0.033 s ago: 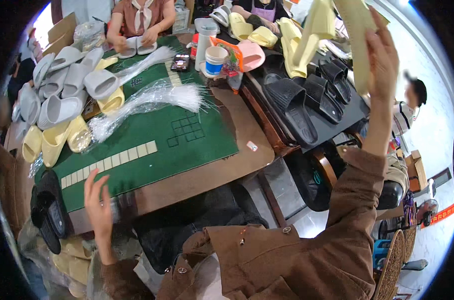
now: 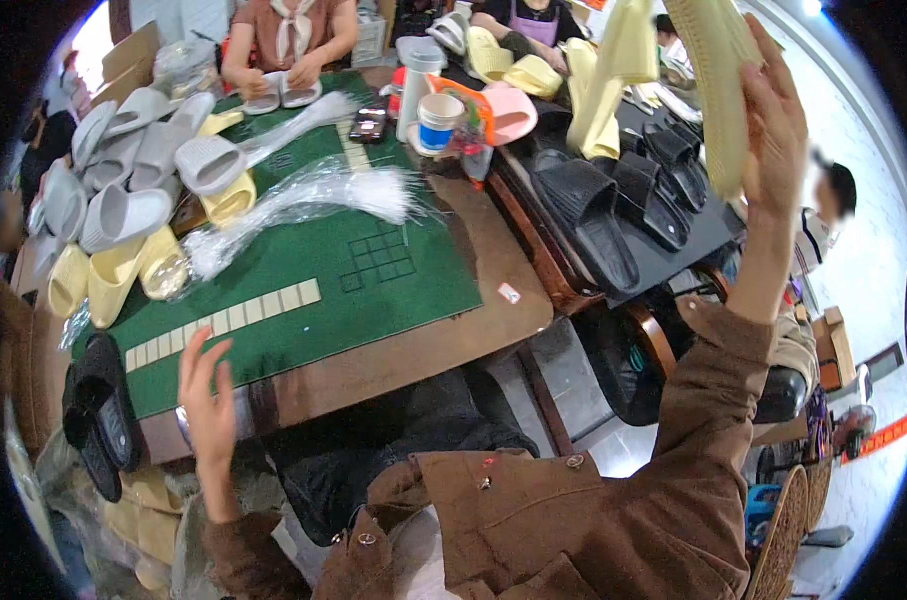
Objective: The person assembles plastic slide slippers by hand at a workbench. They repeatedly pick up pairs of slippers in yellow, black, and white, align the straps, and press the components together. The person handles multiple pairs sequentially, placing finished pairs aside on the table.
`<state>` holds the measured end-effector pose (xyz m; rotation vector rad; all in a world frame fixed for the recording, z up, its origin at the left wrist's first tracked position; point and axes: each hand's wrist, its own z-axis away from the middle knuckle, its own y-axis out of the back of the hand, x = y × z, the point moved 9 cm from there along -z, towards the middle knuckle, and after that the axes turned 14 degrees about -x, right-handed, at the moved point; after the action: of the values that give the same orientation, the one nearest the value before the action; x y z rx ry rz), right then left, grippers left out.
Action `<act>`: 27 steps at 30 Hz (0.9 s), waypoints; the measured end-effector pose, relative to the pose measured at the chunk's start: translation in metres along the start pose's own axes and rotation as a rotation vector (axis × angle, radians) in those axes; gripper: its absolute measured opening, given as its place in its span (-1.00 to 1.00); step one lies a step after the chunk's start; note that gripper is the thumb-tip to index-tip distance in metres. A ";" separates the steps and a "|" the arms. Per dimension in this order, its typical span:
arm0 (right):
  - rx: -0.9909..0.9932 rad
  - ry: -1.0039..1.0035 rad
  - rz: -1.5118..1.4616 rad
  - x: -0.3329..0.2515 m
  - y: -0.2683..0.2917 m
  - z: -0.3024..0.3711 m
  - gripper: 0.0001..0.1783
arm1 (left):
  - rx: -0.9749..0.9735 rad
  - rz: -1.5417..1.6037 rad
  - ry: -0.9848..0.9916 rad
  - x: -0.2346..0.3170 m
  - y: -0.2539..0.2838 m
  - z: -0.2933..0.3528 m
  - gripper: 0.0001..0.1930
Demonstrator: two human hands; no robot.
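A worker's right hand point(image 2: 773, 120) was raised high at the upper right, its fingers closed around a pale yellow slipper point(image 2: 711, 85) held sole outward above the black slippers point(image 2: 613, 205) laid out on a dark side table point(image 2: 673, 262); the left hand point(image 2: 208, 400) hovered empty, fingers spread apart, over the near edge of the green mat point(image 2: 373, 310), just beside a black slipper point(image 2: 98, 410) at the table's left corner; a row of pale tiles point(image 2: 223, 322) lay on the mat ahead of that hand; bundles of clear plastic bags point(image 2: 303, 200) stretched across the middle of the mat; grey slippers point(image 2: 133, 165) and yellow slippers point(image 2: 103, 275) were heaped along the left side; a white cup with a blue band point(image 2: 439, 122) and a pink slipper point(image 2: 508, 112) stood at the far end; across the table another person's hands point(image 2: 273, 82) rested on a pair of grey slippers.
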<state>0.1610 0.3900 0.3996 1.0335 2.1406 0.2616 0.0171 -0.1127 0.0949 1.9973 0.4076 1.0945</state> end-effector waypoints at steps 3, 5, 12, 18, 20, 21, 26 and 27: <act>-0.093 0.004 -0.492 -0.043 -0.049 0.021 -0.43 | -0.019 0.187 -0.125 0.037 -0.016 -0.027 -0.66; -0.089 -0.059 -0.664 -0.046 -0.078 0.039 -0.41 | -0.051 0.317 -0.205 0.064 -0.022 -0.042 -0.43; -0.240 -0.305 -1.170 -0.067 -0.201 0.097 -0.25 | -0.311 1.237 -0.243 0.124 -0.104 -0.043 0.19; -0.357 -0.317 -1.162 -0.053 -0.277 0.131 -0.23 | -0.328 1.460 -0.068 0.107 -0.161 -0.053 -0.16; -0.430 -0.294 -0.912 -0.043 -0.304 0.151 -0.22 | -0.378 1.814 0.094 0.083 -0.200 -0.062 -0.29; -0.499 -0.230 -0.821 -0.036 -0.318 0.162 -0.22 | -0.363 1.844 0.090 0.077 -0.189 -0.057 -0.30; -0.610 -0.003 -0.414 -0.035 -0.383 0.192 -0.26 | -0.107 1.827 0.217 0.020 -0.146 -0.044 -0.33; -0.676 -0.001 -0.444 -0.043 -0.394 0.191 -0.28 | -0.093 1.746 0.237 0.012 -0.135 -0.040 -0.33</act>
<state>0.0765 0.0761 0.1035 0.1682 1.9884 0.6992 0.0034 -0.0017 0.0092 1.8439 -1.5589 2.1928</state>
